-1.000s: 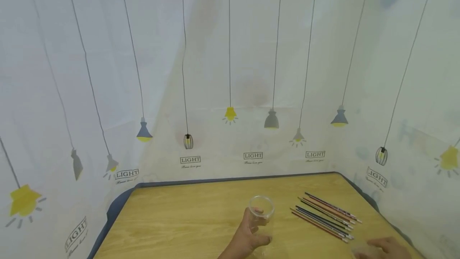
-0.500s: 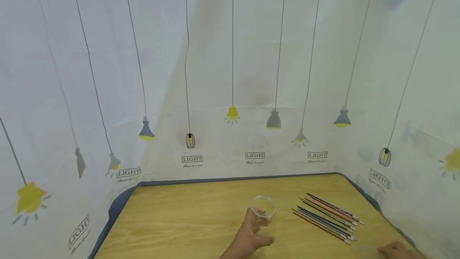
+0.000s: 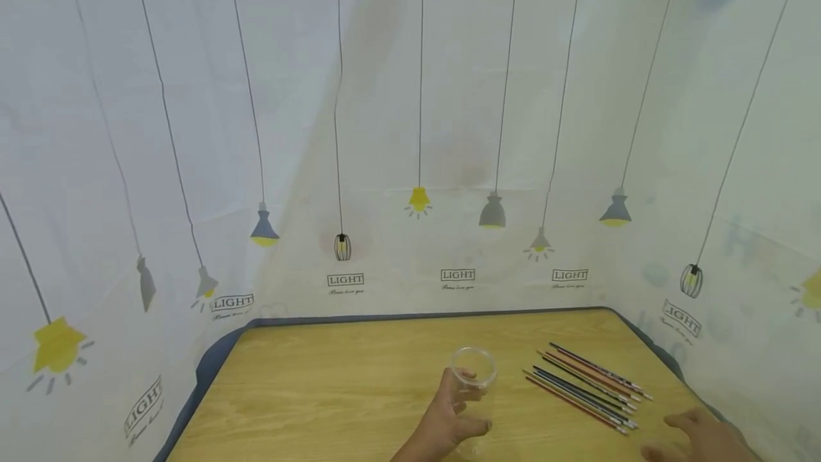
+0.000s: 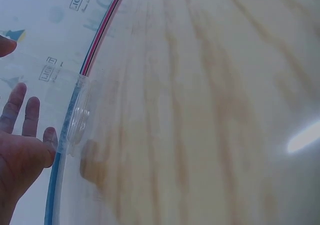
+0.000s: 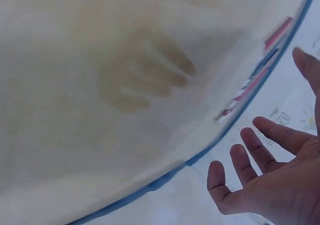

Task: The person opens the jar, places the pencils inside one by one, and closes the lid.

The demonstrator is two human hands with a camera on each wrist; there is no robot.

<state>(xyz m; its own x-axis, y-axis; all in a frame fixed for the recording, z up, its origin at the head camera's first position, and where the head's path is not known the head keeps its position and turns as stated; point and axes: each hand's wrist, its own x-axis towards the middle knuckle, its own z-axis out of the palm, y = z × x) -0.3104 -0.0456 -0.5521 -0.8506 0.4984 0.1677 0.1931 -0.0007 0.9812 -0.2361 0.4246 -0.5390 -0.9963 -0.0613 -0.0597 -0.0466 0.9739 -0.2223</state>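
A clear plastic cup [image 3: 477,394] stands upright at the front middle of the table, its round rim facing up. My left hand [image 3: 441,419] grips it from the left side, thumb in front and fingers behind. In the left wrist view the see-through cup [image 4: 78,116] shows beside the fingers. Toward the lower right, my right hand [image 3: 702,435] is held with fingers apart and nothing in them. Several pencils [image 3: 585,391] lie side by side on the table, just beyond and left of that hand, erasers toward it.
The wood-grain table [image 3: 333,383] has a dark blue edge [image 3: 423,318] along its back. White cloth walls [image 3: 385,127] printed with hanging lamps enclose it at the back and on both sides.
My right hand moved right, then came back slightly left with its fingers spread. The left hand keeps its grip on the cup. The head view shifted slightly.
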